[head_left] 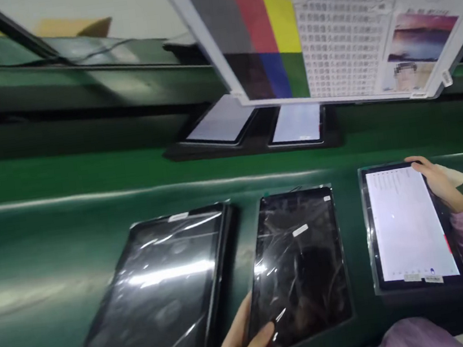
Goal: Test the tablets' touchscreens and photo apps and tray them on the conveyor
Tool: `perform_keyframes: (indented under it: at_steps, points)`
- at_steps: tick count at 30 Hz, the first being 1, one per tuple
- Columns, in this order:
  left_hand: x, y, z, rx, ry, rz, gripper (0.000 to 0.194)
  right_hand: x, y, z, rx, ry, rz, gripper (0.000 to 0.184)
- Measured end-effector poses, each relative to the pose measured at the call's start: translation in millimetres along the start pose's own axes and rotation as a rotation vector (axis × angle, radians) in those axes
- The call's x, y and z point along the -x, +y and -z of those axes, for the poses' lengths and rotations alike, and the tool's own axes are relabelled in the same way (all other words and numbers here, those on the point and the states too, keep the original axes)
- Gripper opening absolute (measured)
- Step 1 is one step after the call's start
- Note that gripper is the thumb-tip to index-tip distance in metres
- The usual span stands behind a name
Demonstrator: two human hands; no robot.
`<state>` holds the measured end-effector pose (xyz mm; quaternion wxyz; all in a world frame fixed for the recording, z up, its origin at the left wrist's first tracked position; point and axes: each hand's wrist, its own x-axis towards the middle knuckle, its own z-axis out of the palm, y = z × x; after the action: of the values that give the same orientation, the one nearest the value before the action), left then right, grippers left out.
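My left hand (247,339) grips a dark-screened tablet (302,272) at its lower left corner, thumb over the front and the other fingers partly hidden behind. Clear film covers this tablet, and a small white label sticks to its screen. On the right, my right hand (442,185) holds a lit tablet (409,224) by its upper right edge. White fills that screen, with faint text near the top and small labels along the bottom. Further left lies a stack of film-wrapped dark tablets (161,285), apart from both hands.
Two lit tablets (220,121) rest on a black stand (215,151) at the back of the green work surface (65,172). Above them hangs a framed chart (281,36) with colour blocks, text and pictures. A pale object (451,174) sits behind my right hand.
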<state>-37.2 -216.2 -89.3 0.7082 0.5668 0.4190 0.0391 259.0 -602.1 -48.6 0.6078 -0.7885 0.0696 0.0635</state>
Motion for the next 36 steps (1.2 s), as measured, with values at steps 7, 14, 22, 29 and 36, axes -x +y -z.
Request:
perform_keyframes:
  at_steps: [7,14,22,29,36]
  points:
    - [9.9,5.0,4.8,0.027,-0.274,-0.017,0.087,22.6,29.8,20.2,0.105,0.189,0.100,0.059]
    - [10.1,4.1,2.3,-0.007,-0.318,-0.065,0.091,46.7,58.7,22.2,0.116,0.132,-0.020,0.072]
    - [9.6,-1.1,8.4,0.006,-0.316,-0.058,0.087,53.6,45.8,18.4,0.067,0.184,-0.078,0.072]
    - [5.2,0.8,13.9,-0.043,-0.314,-0.038,0.089,60.4,44.1,11.1,0.029,0.196,-0.089,0.072]
    - [10.9,8.9,16.5,-0.040,-0.197,-0.029,0.084,58.4,49.9,8.1,0.072,0.229,-0.127,0.075]
